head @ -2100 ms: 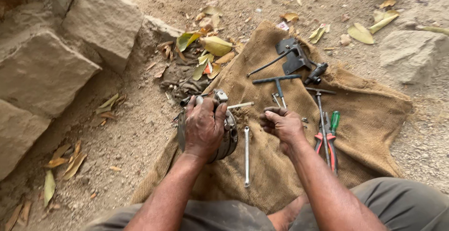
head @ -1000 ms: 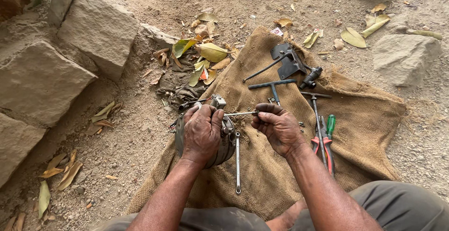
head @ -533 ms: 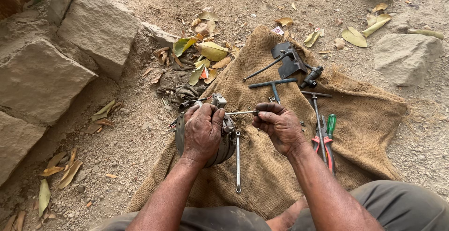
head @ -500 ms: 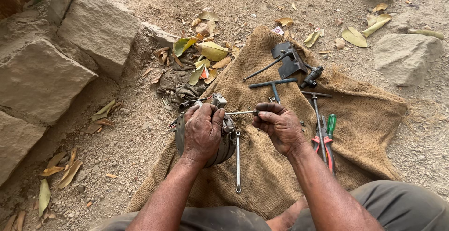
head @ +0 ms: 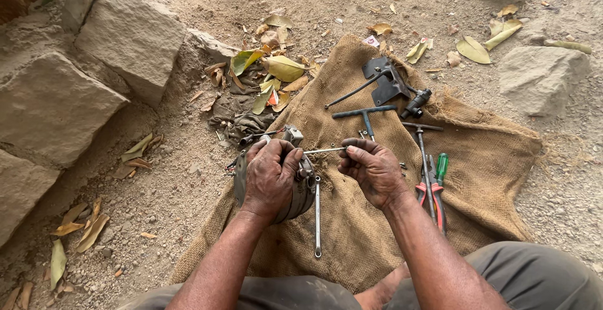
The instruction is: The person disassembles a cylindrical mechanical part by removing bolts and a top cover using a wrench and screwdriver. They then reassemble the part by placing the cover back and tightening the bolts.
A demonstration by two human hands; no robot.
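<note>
Left hand (head: 271, 175) clamps down on a round metal part (head: 300, 192) resting on burlap (head: 364, 234); right hand (head: 372, 170) just beside it pinches a thin rod (head: 323, 151) running into the part's top. A spanner (head: 317, 216) lies between the forearms, pliers (head: 432, 194) and screwdriver (head: 441, 168) to the right, stone blocks (head: 56, 106) left.

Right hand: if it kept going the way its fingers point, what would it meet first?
Probably the round metal part under the left hand; the right hand points leftward along a thin rod toward it.
</note>
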